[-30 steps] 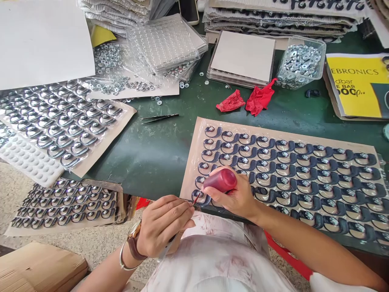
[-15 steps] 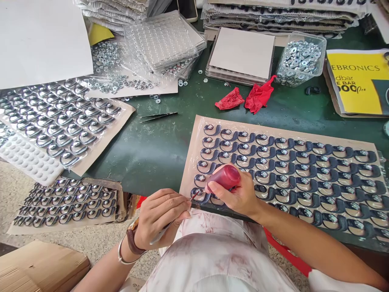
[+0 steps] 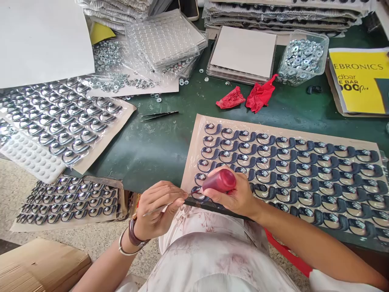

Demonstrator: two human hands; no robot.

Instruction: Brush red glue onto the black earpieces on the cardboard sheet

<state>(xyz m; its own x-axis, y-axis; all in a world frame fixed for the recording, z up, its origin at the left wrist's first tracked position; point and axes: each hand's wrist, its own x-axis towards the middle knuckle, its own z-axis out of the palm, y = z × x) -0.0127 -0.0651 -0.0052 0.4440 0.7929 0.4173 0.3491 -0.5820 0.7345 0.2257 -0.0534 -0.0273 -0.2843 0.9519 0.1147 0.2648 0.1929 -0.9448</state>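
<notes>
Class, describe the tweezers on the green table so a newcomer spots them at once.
On the green table, look at the stretch between the sheet of curved pieces on the left and the two crumpled red scraps. Just below a few loose washers lie the slim, dark tweezers, their arms parting towards the left. Unlike the small round washers, they are long and thin.

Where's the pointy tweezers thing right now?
In the head view, the tweezers lie on the green table, left of the red scraps and right of the big sheet of curved pieces.
</notes>
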